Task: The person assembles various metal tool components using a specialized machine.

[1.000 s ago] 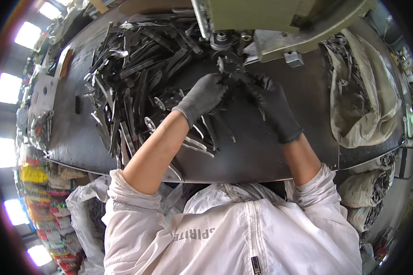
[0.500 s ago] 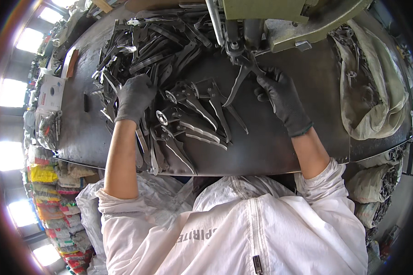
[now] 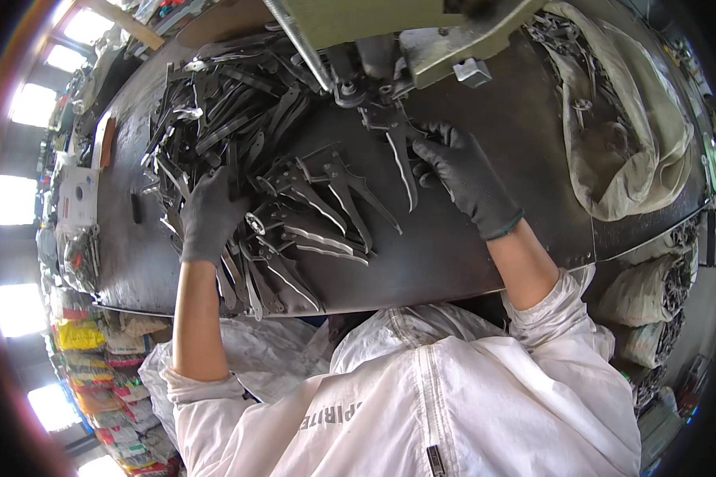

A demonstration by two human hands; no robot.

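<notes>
Both my hands wear dark grey gloves. At the edge of the heap of dark metal handles (image 3: 231, 103), my left hand (image 3: 211, 213) curls downward, its fingertips hidden among the pieces. My right hand (image 3: 465, 179) is closed at the side of a plier-like metal tool (image 3: 400, 159), whose wavy-edged handle points toward me. The tool's upper end sits under the head of a green press (image 3: 374, 28). Between my hands lie several similar plier-like tools (image 3: 318, 199), handles spread toward the table's front edge.
A pale cloth sack (image 3: 581, 175) with metal parts in it lies open on the right of the dark metal table (image 3: 493, 266). At the left stand a white box (image 3: 78, 195) and a small black bar (image 3: 136, 208). Stacked bags (image 3: 83, 358) rise beside the table.
My left hand has drawn back toward me along the heap. My right hand stays by the tool under the press, whose handle now points more straight toward me. The whole view has shifted.
</notes>
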